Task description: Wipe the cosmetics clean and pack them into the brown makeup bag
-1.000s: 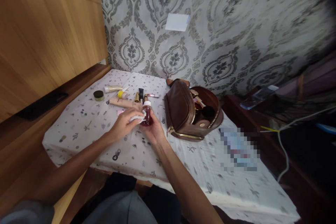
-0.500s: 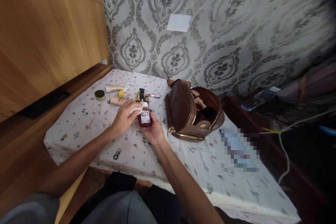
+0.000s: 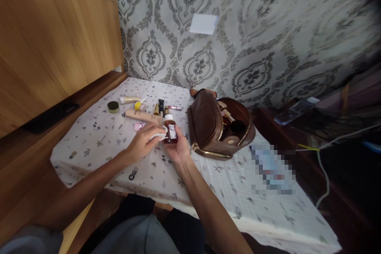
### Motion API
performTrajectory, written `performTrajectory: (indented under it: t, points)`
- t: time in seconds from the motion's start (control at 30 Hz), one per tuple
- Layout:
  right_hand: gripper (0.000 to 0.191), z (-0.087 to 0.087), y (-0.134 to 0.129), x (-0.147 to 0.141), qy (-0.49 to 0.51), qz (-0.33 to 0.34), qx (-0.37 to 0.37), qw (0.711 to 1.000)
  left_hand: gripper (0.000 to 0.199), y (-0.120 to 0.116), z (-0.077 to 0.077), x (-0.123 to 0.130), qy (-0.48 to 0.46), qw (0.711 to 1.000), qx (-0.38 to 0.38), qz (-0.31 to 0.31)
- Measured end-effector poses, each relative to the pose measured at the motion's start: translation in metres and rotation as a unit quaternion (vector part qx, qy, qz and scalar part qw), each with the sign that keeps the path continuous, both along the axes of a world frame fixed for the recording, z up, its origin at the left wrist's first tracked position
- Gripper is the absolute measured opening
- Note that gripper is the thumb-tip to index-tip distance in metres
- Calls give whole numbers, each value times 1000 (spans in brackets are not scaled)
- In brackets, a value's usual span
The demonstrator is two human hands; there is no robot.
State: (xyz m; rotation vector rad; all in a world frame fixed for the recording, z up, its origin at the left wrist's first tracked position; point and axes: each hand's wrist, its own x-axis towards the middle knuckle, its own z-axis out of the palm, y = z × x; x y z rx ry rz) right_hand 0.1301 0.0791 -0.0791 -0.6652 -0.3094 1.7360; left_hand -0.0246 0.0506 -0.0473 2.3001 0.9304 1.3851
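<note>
My right hand (image 3: 179, 147) is wrapped round a small dark red bottle (image 3: 171, 131) with a white cap and a patterned label, held upright above the cloth. My left hand (image 3: 143, 143) pinches a white wipe (image 3: 160, 134) and presses it to the bottle's left side. Just beyond my hands lie a beige tube (image 3: 143, 116) and a pink item (image 3: 138, 126), partly hidden by my left fingers. Behind them are a black tube (image 3: 161, 105), a gold-coloured small bottle (image 3: 156, 109) and a yellow-banded tube (image 3: 139, 106).
An open brown leather bag (image 3: 205, 123) with brushes inside stands to the right. A dark-lidded jar (image 3: 113, 106) and a cream tube (image 3: 129, 99) lie at the left. The patterned tablecloth (image 3: 101, 158) meets a wooden cabinet (image 3: 59, 35). A blurred item (image 3: 272, 170) lies at the right.
The bottle has shifted slightly right and turned, its cap now uncovered. My left hand and the wipe have moved from near the bottle's neck down to its side. The pink item has come into sight.
</note>
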Motion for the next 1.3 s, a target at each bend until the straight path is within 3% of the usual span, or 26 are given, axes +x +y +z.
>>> performTrajectory:
  t: [0.17,0.43,0.8,0.93,1.1,1.3]
  points:
    - [10,-4,0,-3,-12,26,-4,1000,13,12,3,-3,-60,994,-53,68]
    - [11,2,1,2,65,-31,10,997,12,-4,-15,7,-58,994,-86,39]
    - [24,7,-3,-2,51,-65,55,995,11,-9,-20,19,-116,983,-81,115]
    - [26,6,-3,-5,69,-69,77,992,7,-16,-19,25,-63,994,-37,81]
    - [5,3,1,-1,97,-44,39,994,8,-21,-22,27,-20,999,-33,39]
    - [27,5,0,4,110,-46,-11,993,6,-19,-21,24,-88,990,-103,46]
